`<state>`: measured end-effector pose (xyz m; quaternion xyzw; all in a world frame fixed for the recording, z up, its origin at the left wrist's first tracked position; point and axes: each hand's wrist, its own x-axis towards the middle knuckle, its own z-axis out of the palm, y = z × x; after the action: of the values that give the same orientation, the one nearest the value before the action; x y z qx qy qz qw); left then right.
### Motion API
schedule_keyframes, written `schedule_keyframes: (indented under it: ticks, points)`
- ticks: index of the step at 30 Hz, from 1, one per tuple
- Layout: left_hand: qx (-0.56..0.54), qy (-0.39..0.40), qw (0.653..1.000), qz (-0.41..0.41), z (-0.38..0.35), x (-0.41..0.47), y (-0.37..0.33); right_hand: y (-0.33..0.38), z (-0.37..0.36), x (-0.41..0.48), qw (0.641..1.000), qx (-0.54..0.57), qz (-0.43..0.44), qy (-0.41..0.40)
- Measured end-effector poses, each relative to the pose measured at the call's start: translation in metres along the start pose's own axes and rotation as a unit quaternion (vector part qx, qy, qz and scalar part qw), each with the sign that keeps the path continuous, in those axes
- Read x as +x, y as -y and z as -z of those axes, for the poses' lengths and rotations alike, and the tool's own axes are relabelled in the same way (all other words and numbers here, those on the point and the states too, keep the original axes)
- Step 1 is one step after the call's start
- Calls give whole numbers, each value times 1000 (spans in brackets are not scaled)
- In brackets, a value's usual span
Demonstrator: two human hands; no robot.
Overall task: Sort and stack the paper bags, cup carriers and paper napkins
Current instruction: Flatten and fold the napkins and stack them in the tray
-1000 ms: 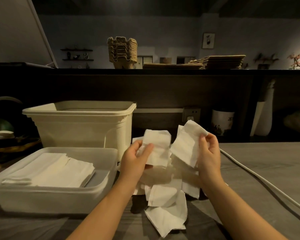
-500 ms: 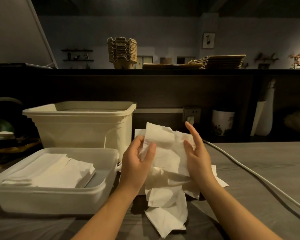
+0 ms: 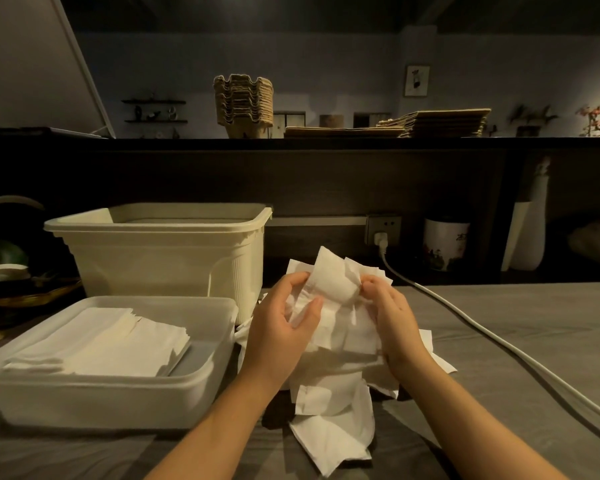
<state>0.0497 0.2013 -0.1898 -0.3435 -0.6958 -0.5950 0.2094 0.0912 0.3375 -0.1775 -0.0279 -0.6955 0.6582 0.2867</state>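
Pinching one crumpled napkin (image 3: 333, 282) between them, the left hand (image 3: 284, 327) and right hand (image 3: 392, 317) hovered above the loose pile (image 3: 336, 420) on the grey table (image 3: 534, 323). A tray (image 3: 194, 379) of stacked napkins (image 3: 97, 344) and a tub (image 3: 160, 265) crowded the left (just beside the pile); a cable (image 3: 499, 344) crossed the barer right side.

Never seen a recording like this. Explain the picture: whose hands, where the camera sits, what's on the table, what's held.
No machine here: a person works bare-handed, filmed by a camera on their head, looking forward and down. The left hand and right hand grip a crumpled napkin above a loose napkin pile on the grey table. At left, a shallow tray holds stacked napkins; a deep tub stands behind it. The far shelf carries stacked cup carriers and flat paper bags. A white cable crosses the table at right.
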Motion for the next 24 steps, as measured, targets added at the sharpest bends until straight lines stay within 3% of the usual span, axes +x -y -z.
schedule_keyframes:
  ticks: [2, 4, 7, 11, 15, 20, 24]
  points:
    - [-5, -2, 1000, 21, 0, 1, 2, 1, 0, -2, 999, 33, 3, 27]
    - [-14, -2, 999, 40, 0, 2, 2, -5, 0, 1, 999, -5, 25, 39]
    - [-45, -13, 997, 67, -1, 2, -1, -11, 2, 5, 997, -63, 40, -12]
    - [-67, -86, 988, 107, 3, 5, 3, -9, 8, 8, 997, 25, 33, -64]
    - [-58, -140, 980, 128, 5, 9, 4, -9, 7, 9, 997, 47, 14, -65]
    - [-1, -94, 992, 86, 5, 6, 6, -9, 4, 6, 998, 4, 56, -42]
    - [76, -13, 991, 111, 2, 2, 2, -10, 2, 6, 995, -31, 92, -38]
